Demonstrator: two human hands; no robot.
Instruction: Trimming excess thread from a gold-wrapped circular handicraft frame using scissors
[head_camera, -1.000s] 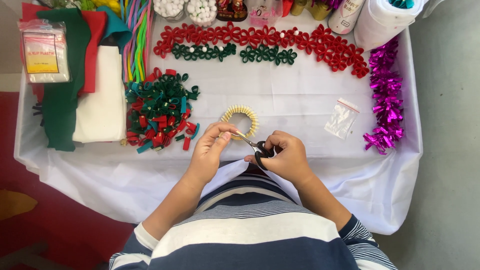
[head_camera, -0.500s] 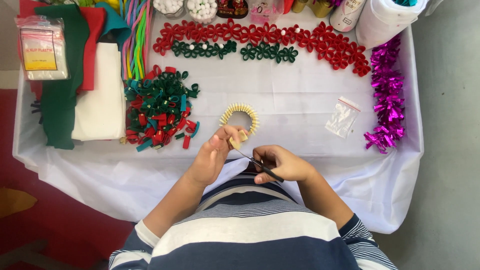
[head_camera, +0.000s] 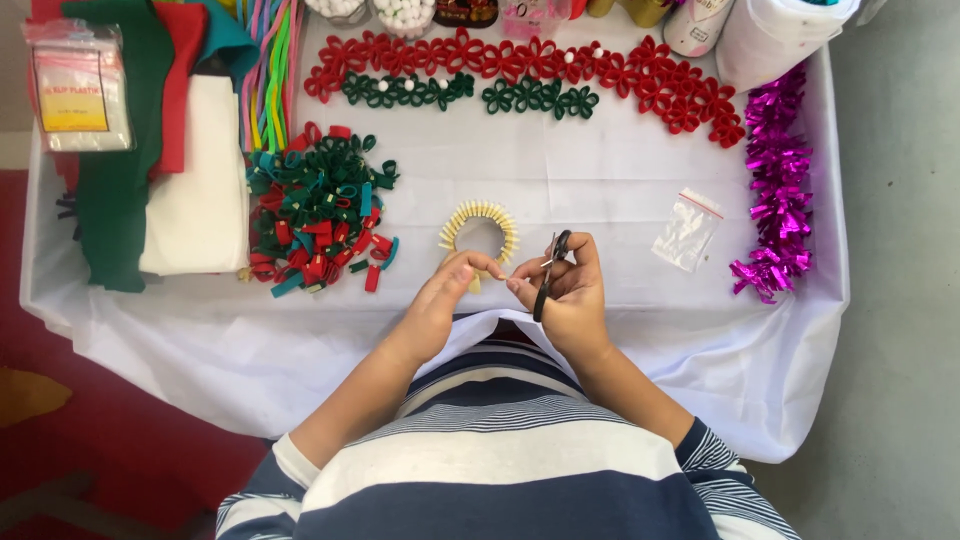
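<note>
Striped navy-and-white fabric: the person's shirt (head_camera: 500, 460), nearest the camera, sleeves pushed to the elbow.

White cloth covers the worktop (head_camera: 600, 200) and hangs over its near edge.

Left hand (head_camera: 445, 300): fingers curled, fingertips pinched on something small and pale, too small to tell, right at the near rim of the ring.

Right hand (head_camera: 570, 290): closed around a pair of black-handled scissors (head_camera: 550, 270), the handles up by the fingers, the tool running down across the palm. Whether the blades are apart cannot be told. Thumb and forefinger meet the left fingertips.

Ring (head_camera: 480, 228): a small hoop wrapped in cream-yellow segments, lying flat on the cloth just beyond both hands, touching the left fingertips.

Small clear zip bag (head_camera: 688, 230): flat, to the right of the ring, near the right hand.

Heap of short felt loops (head_camera: 318, 215): red, dark green and teal, to the left of the ring, a few strays at its near edge.

Folded felt sheets (head_camera: 150, 150): green, red and white, stacked at the far left.

Magenta tinsel garland (head_camera: 778, 180): runs along the right edge of the worktop.

Bundle of coloured pipe cleaners (head_camera: 268, 70): upright beyond the heap.

Green felt flowers (head_camera: 465, 95): two short chains across the middle.

Red felt flowers (head_camera: 530, 60): a long chain arching just behind the green ones, curving down at the right.

Packet with a yellow label (head_camera: 78, 85): far left corner.

Jars and a white roll (head_camera: 775, 35): lined along the far edge, partly cut off.
</note>
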